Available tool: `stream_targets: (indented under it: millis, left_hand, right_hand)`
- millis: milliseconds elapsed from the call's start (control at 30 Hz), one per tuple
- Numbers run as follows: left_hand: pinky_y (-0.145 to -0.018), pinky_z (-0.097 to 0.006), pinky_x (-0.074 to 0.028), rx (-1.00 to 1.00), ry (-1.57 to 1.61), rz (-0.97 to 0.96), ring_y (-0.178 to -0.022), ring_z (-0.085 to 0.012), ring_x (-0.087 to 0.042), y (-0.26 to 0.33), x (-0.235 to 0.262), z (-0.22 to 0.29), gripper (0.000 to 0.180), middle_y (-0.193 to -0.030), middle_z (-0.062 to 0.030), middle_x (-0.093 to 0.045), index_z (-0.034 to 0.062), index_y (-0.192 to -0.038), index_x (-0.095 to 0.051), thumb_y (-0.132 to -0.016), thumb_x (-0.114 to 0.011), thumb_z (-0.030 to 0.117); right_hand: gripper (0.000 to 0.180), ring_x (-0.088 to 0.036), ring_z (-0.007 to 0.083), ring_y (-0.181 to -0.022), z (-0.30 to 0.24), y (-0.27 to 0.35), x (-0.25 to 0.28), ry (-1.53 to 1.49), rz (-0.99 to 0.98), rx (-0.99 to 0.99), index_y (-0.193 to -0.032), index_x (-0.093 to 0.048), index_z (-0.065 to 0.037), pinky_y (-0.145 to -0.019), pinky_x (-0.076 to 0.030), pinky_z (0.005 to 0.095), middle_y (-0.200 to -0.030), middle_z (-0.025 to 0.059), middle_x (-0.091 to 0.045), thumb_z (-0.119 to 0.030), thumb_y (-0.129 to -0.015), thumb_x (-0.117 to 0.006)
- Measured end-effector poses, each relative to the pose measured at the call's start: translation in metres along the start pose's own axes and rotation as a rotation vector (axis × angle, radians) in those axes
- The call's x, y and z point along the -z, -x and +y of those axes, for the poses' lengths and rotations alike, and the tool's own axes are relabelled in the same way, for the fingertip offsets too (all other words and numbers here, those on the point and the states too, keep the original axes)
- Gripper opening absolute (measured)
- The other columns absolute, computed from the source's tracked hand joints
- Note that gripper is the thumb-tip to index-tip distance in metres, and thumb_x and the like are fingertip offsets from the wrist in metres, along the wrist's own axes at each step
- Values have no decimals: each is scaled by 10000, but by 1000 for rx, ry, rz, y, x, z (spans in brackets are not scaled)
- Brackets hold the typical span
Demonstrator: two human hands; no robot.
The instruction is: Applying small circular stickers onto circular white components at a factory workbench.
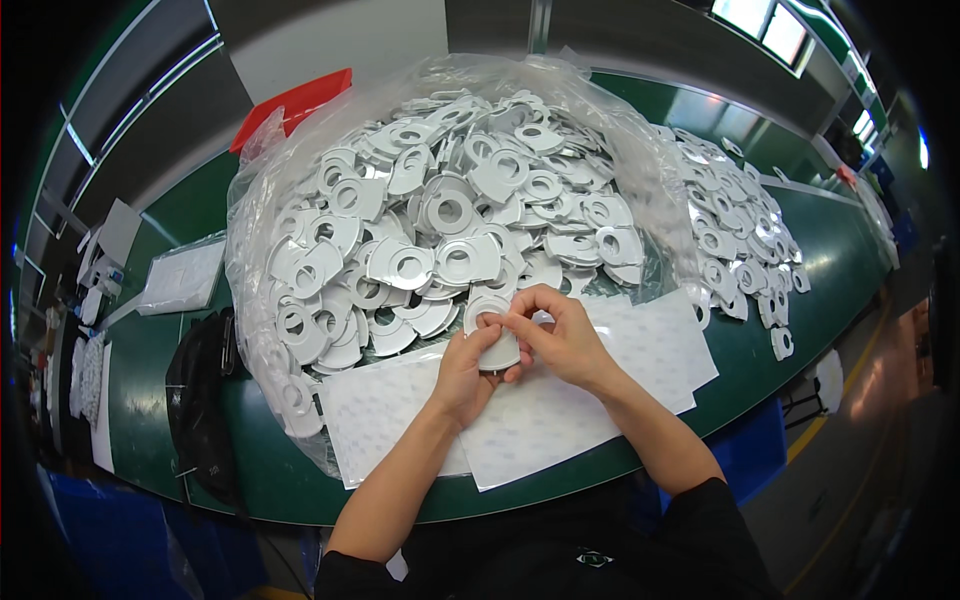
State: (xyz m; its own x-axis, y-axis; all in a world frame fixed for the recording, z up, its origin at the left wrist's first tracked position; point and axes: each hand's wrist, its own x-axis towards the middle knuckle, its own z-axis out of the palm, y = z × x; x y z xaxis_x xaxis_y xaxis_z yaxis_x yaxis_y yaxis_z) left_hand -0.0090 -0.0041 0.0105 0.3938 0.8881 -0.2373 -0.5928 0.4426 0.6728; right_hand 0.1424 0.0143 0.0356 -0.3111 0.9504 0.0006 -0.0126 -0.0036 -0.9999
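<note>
A light grey plastic part with a round hole (494,352) is held between my two hands, above the white sheets at the table's front. My left hand (464,378) grips it from the left and below, thumb near the hole. From the right, my right hand (562,340) has its fingers bent and pinched at the part's upper right side; whether they hold anything else is hidden. Just beyond my hands, a big heap of similar grey parts (458,258) lies in an open clear plastic bag (262,220).
White sheets with faint bluish marks (540,440) lie on the green table (128,400). More grey parts (740,215) are spread at right. A red bin (300,103) stands at the back left, a black bag (200,400) at left, and a blue bin (735,455) below the right edge.
</note>
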Motion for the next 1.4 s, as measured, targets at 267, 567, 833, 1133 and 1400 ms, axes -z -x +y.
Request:
stream_targets:
  millis: [267,567,833,1133,1400]
  left_hand:
    - [-525,-262,-441,1,0,-17,-741,-157,-594,1,2,1,170,-862,-100,-594,41,-1003,-504,-897,-424,147]
    - [-538,-268,-440,-28,-44,-39,-735,-145,-583,1,2,-1,161,-866,-90,-592,45,-1000,-487,-896,-442,160]
    - [-556,-252,-433,-21,-224,-87,-724,-119,-558,2,-2,-5,158,-880,-66,-592,71,-999,-498,-922,-439,196]
    - [-497,-205,-389,13,-210,-202,-647,-111,-560,3,0,-9,651,-810,-65,-597,66,-1066,-522,-933,-214,625]
    - [-416,-204,-356,58,-282,-166,-606,-123,-571,5,-6,-3,962,-753,-84,-589,53,-993,-512,-747,2,829]
  right_hand:
    - [111,-531,53,-575,-7,3,-2,16,11,15,-894,-553,14,-491,-434,182,-827,24,-558,-73,-870,-618]
    - [141,-568,84,-548,-9,3,-2,-60,139,62,-941,-605,72,-481,-470,207,-787,73,-604,-27,-841,-599]
    - [142,-584,87,-529,-14,6,1,10,172,-31,-899,-629,73,-456,-444,206,-713,62,-610,-39,-814,-609]
    - [190,-538,79,-476,-2,3,4,326,275,94,-721,-618,6,-425,-393,232,-613,41,-613,-156,-752,-713]
    - [431,-493,147,-451,-16,10,-5,827,350,197,-615,-492,-42,-423,-365,283,-510,48,-501,-339,-617,-804]
